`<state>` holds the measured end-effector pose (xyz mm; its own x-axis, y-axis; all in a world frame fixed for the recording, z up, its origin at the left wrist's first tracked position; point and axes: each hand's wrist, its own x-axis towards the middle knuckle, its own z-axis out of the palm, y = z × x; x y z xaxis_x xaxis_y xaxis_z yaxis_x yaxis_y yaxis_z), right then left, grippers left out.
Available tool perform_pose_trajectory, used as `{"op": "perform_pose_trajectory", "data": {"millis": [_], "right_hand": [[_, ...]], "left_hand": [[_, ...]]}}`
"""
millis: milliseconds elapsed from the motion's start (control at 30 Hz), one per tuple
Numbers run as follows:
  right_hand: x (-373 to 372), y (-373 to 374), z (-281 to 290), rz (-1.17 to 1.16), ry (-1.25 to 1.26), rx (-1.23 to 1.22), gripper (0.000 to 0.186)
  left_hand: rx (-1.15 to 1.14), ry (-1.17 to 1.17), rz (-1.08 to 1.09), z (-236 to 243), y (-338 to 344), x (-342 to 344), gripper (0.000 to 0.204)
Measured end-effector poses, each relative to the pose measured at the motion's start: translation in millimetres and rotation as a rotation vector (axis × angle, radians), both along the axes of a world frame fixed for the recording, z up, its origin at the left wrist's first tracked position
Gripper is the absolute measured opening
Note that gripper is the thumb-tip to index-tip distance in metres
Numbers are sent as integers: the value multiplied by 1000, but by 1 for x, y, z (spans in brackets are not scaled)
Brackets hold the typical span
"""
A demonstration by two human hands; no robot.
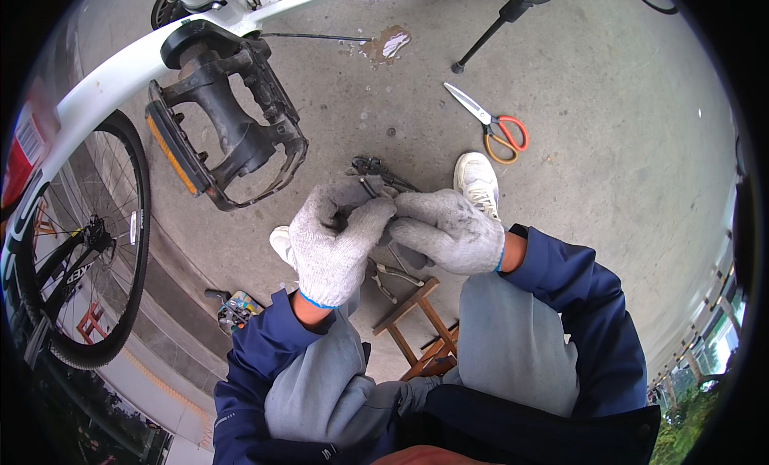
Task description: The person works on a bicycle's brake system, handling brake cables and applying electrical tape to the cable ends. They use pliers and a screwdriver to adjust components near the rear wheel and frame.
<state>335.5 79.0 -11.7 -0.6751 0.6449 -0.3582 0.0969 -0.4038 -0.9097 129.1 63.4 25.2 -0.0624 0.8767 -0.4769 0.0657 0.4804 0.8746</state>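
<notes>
From here I see the left hand [332, 245] gloved in off-white and the right hand [455, 234] likewise, with dark grey smudges, both wrist hems [316, 303] blue. The thin piece [368, 187] at the left fingers reads black to me. Sleeves [573, 281] are navy, trousers [513, 337] pale grey-blue. I make out scissors [487, 128] with silver blades, one red and one mustard loop; a black pedal [232, 124] with an amber reflector [170, 154]; and a white bicycle frame [112, 80].

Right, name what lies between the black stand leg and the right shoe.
In the head view, scissors lie on the concrete floor between the black stand leg and the right shoe.
</notes>
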Motion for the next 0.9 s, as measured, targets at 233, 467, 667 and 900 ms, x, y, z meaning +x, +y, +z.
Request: {"op": "perform_pose_trajectory", "data": {"millis": [233,467,667,900], "right_hand": [[3,3,3,25,33,-154,31],[4,3,2,51,25,-181,29],[5,2,-5,86,57,1,28],[5,-2,-10,100,89,-37,27]], "left_hand": [[6,-9,2,0,0,0,24],[-3,-15,-10,1,-1,-3,19],[12,-292,-82,-10,7,-17,30],[-83,-393,-29,-12,2,-19,32]]}}
